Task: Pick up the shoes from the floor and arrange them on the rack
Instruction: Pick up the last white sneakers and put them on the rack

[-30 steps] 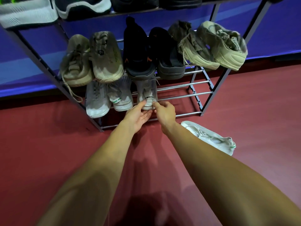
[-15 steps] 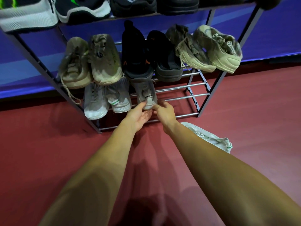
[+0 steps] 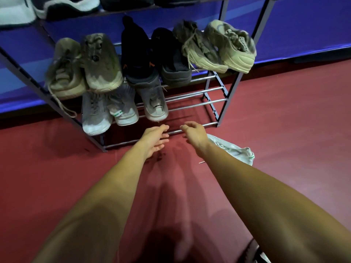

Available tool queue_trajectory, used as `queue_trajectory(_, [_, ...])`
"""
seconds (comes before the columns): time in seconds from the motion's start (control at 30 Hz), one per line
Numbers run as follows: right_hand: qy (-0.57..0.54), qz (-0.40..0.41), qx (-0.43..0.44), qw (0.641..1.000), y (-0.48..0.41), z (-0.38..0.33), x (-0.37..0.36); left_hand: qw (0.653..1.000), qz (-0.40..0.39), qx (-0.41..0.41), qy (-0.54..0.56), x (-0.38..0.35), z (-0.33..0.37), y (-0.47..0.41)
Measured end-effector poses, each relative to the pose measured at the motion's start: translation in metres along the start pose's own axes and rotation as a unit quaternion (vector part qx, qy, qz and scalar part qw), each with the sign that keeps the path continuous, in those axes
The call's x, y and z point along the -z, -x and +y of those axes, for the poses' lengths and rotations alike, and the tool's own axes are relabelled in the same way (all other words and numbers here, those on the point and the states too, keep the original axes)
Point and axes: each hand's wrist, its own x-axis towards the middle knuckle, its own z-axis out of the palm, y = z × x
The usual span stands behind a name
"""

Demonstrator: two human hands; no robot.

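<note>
Both hands hover empty before the rack, left hand and right hand with fingers loosely apart. A grey shoe sits on the bottom shelf just beyond them. A white shoe lies on the floor beside the right wrist.

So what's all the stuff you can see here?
Rack: one, dark frame with silver bars, against the blue wall.
Top-shelf shoes: several, white and black, cut off by the picture edge.
Beige shoes: four, middle shelf, two at each end.
Black shoes: two, middle shelf, centre.
Pale shoes: three, grey-white, bottom shelf, left part.
Floor shoe: one, white, on its side on the red floor by the rack.
Left hand: open, empty.
Right hand: open, empty.
</note>
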Motion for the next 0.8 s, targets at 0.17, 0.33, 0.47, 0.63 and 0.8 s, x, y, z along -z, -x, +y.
queue_trajectory(0.17, [0.034,0.033,-0.041,0.998,0.008,0.039,0.04,0.997,-0.005,0.004,-0.078,-0.037,-0.015,0.004])
queue_trajectory(0.33, [0.106,0.039,-0.084,0.99,0.012,0.083,0.081,0.993,-0.048,0.032,-0.099,-0.092,-0.043,0.002])
queue_trajectory(0.47, [0.123,0.045,-0.095,0.987,0.01,0.096,0.108,0.987,-0.085,0.043,-0.13,-0.131,-0.056,-0.005])
queue_trajectory(0.63, [0.107,0.054,-0.135,0.984,0.0,0.11,0.135,0.985,-0.09,0.06,-0.137,-0.157,-0.075,-0.026])
queue_trajectory(0.8, [0.023,0.086,-0.188,0.978,-0.013,0.142,0.145,0.991,-0.04,0.085,-0.1,-0.168,-0.098,-0.051])
